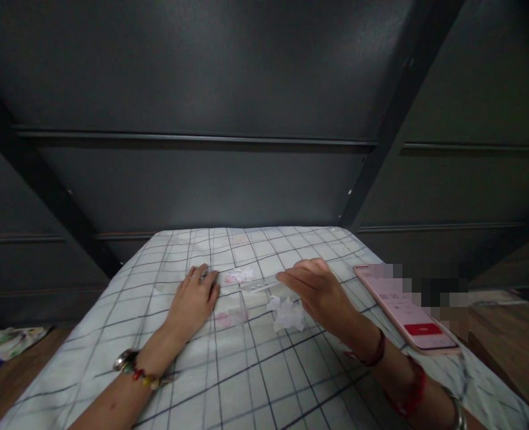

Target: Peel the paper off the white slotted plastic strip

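Note:
My left hand (pixel 196 301) lies palm down on the checked cloth with its fingers stretched out, holding nothing. My right hand (pixel 317 292) is closed in a pinch on the right end of a thin clear plastic strip (pixel 260 285), whose exact kind is too blurred to tell. Between my hands, a small pink-and-white piece (pixel 239 275) lies just beyond the strip. A faint pink, see-through piece (pixel 231 318) is nearer to me. Beside and partly under my right hand sits a small heap of white, paper-like scraps (pixel 288 315).
A white cloth with dark grid lines (pixel 246 382) covers the table. At the right edge lies a phone (pixel 408 310) with a lit screen, partly blurred out. Dark panels (pixel 211 185) rise behind the table. Some cluttered items (pixel 14 345) are low on the left.

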Available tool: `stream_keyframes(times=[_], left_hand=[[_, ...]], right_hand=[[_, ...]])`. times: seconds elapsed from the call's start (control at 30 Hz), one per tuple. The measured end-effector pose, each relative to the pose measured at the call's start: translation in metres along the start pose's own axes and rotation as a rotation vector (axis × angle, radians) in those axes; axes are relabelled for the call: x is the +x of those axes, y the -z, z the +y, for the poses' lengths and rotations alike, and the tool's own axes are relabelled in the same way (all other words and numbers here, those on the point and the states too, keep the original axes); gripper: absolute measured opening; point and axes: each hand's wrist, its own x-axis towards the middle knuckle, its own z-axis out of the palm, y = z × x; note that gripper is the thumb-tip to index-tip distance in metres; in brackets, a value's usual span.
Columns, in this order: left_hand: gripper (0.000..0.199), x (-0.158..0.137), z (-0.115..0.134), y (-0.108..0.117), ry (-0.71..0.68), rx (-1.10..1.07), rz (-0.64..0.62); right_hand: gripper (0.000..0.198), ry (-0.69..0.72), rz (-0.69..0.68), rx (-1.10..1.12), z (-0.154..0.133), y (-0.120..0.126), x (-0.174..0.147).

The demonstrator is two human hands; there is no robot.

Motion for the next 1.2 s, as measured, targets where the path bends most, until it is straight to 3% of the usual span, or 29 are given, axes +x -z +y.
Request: stream_keyframes(times=[0.1,0.2,0.33,0.53,1.0,1.2], left_hand=[[0.034,0.000,0.001,0.002,0.005,-0.019,-0.011],[0.033,0.000,0.003,0.004,0.016,-0.025,-0.024],[0.035,0.001,0.006,0.009,0.037,-0.002,-0.064],[0.035,0.002,0.011,0.018,0.053,0.017,-0.132],[0.033,0.001,0.014,0.019,0.091,0.035,-0.128],[0.033,0.000,0.012,0.018,0.075,0.067,-0.128]], right_hand=[[0.033,0.013,-0.065,0.049,0.001,0.002,0.000],[0.033,0.015,-0.007,0.076,0.004,0.004,-0.001],[0.031,-0.032,0.088,-0.015,0.007,-0.002,-0.003],[0.034,-0.077,0.030,-0.141,0.010,-0.011,-0.004],[0.024,0.063,-0.010,-0.077,-0.009,-0.029,0.002],[0.019,0.080,-0.031,-0.058,-0.011,-0.021,0.006]])
